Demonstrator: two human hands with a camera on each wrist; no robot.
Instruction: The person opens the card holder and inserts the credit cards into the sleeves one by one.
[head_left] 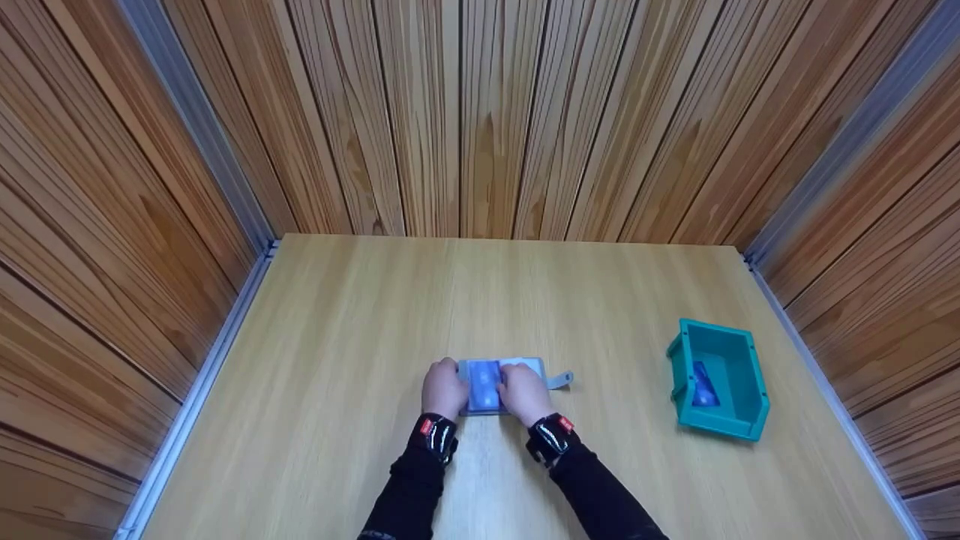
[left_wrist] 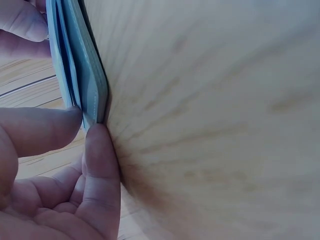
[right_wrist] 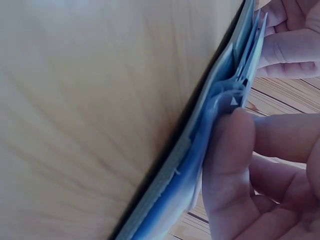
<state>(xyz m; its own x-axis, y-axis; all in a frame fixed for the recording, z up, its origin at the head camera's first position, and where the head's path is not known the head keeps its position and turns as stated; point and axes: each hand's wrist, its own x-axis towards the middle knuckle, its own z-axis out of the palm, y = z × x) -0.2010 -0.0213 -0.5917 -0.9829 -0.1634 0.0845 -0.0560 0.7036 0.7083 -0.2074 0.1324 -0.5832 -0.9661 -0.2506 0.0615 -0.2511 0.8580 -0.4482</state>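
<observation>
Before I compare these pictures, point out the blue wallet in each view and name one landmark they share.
Head: blue wallet just below centre.
Left wrist: wallet at upper left, slanting in from the top edge.
Right wrist: wallet running diagonally from bottom edge to upper right.
Shared landmark: left hand.

A teal bin (head_left: 739, 390) containing a blue item (head_left: 703, 386) stands at right on the table (head_left: 337, 315); plank walls (head_left: 487, 112) enclose three sides.
</observation>
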